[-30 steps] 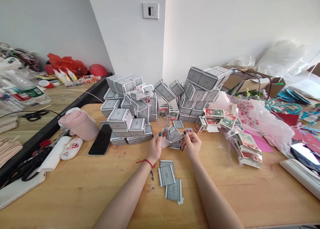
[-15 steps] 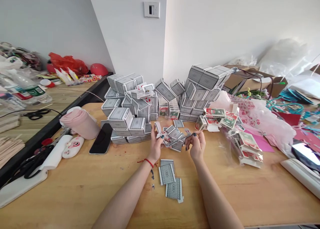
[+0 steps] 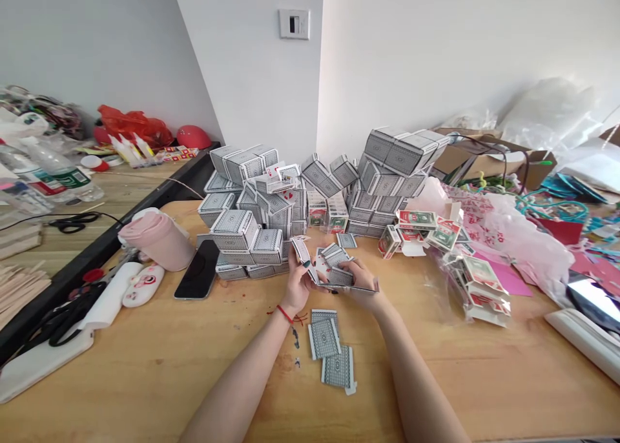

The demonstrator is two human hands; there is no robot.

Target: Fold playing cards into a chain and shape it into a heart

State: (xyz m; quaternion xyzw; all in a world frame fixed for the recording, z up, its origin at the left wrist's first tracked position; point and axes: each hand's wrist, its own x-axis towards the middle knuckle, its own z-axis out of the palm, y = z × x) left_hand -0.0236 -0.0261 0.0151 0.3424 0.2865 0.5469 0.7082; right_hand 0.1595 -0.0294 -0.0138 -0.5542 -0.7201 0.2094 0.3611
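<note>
My left hand pinches a single playing card, held upright and tilted, with dark-painted nails showing. My right hand lies closed over a flat card at the edge of a small heap of loose grey-backed cards on the wooden table. A few more grey-backed cards lie face down between my forearms. Behind the heap rises a big pile of folded card boxes.
A black phone and a pink roll lie left of the pile. Red-and-green card packs and plastic bags crowd the right. Scissors and a white case sit at the left edge.
My right hand has dropped from in front of the heap and pressed down onto a flat card. My left hand has lifted a card upright and shifted slightly left.
</note>
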